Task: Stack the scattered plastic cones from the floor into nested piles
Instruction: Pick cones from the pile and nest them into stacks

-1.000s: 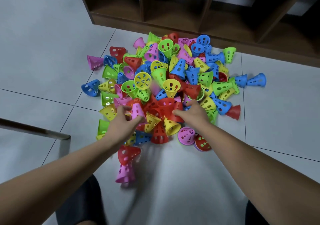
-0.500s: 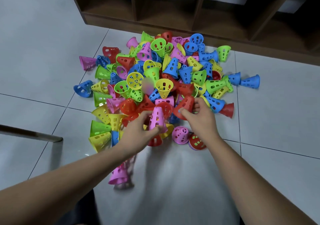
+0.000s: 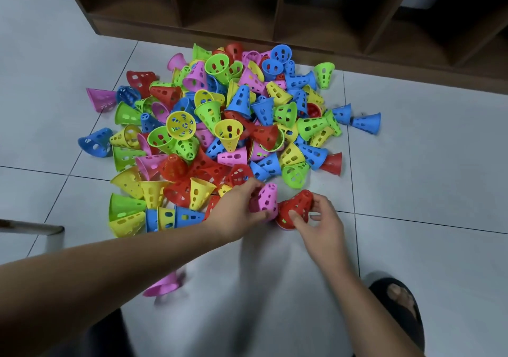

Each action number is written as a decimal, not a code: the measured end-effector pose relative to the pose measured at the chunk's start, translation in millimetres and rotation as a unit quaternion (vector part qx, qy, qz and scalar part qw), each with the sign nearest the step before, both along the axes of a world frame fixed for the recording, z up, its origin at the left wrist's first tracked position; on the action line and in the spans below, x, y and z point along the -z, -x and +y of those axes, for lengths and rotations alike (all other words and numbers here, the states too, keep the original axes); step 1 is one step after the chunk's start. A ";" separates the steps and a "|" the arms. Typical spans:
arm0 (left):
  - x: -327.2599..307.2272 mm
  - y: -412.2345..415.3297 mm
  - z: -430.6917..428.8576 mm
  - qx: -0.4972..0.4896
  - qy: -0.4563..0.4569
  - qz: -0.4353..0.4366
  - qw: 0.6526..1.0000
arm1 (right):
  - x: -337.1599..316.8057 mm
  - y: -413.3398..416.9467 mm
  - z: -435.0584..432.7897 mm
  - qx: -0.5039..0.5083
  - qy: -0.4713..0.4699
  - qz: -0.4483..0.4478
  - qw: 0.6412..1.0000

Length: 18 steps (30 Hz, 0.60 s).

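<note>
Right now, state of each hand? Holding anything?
Left hand: closed, gripping the pink cone.
Right hand: closed, gripping the red cone.

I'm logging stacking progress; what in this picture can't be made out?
Head view:
- Blurred pink cones nearest the camera: motion blur hides their number.
- Red cone in the right hand: the hand covers its rim.
- Pile: lower cones buried under upper ones.
- Metal bar: cut off by the left edge.
</note>
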<state>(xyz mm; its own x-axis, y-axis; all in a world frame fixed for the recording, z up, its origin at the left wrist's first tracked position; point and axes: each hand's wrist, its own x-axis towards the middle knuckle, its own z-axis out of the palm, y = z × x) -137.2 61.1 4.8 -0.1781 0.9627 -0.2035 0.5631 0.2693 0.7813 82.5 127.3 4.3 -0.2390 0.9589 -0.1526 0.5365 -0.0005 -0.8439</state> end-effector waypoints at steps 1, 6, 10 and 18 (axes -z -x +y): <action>3.3 0.7 0.1 0.009 0.010 0.018 1.000 | 4.9 0.3 -1.9 -0.008 0.007 -0.001 1.000; 16.2 8.5 2.6 0.066 -0.002 0.117 0.991 | 21.0 2.0 -10.7 -0.033 0.012 -0.003 0.999; 12.4 17.4 -8.1 0.066 -0.006 0.112 0.992 | 23.9 8.8 -8.4 -0.023 0.010 -0.012 1.000; -9.1 65.8 -74.8 -0.015 -0.053 0.127 0.990 | -11.7 55.4 -46.2 -0.072 -0.191 -0.059 0.977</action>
<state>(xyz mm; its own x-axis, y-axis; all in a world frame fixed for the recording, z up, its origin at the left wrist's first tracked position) -203.0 -13.7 13.9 -0.2398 0.9697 -0.0470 0.7381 0.2136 0.6400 27.1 81.1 16.0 -0.3781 0.9089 0.1759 0.6010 0.3855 -0.7001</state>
